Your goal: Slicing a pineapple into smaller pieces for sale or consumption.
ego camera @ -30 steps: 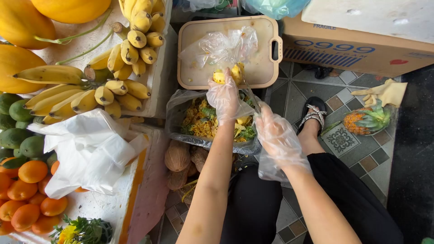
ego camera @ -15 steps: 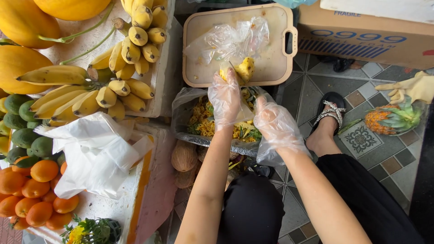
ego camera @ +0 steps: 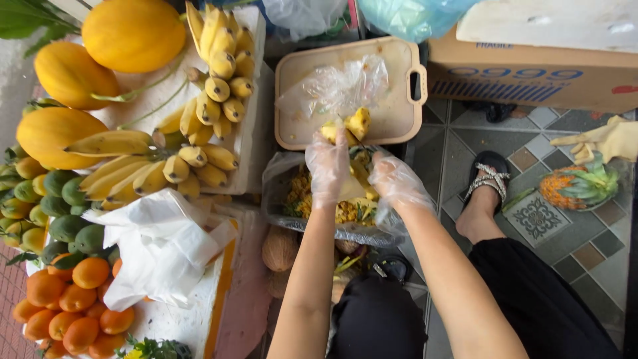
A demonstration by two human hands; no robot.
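Observation:
Both my hands wear clear plastic gloves. My left hand [ego camera: 329, 166] grips a peeled yellow pineapple [ego camera: 353, 126] from the left, holding it upright. My right hand [ego camera: 396, 181] closes on the lower right side of the same fruit. The hands hover over a bag-lined basket [ego camera: 276, 199] filled with yellow and green pineapple trimmings. Just beyond the fruit lies a beige cutting board [ego camera: 393, 116] with a crumpled clear plastic bag [ego camera: 335, 86] on it.
Left of the basket are bananas [ego camera: 199, 156], yellow melons [ego camera: 133, 33], green fruit [ego camera: 66, 226], oranges [ego camera: 60, 306] and white plastic bags [ego camera: 159, 246]. A whole pineapple [ego camera: 575, 186] and a yellow glove [ego camera: 601, 141] lie on the tiled floor at right. A cardboard box [ego camera: 531, 73] stands behind. My sandalled foot [ego camera: 488, 183] rests nearby.
My right hand has risen from beside the basket to the pineapple's right side. My left hand keeps holding the fruit in front of the cutting board.

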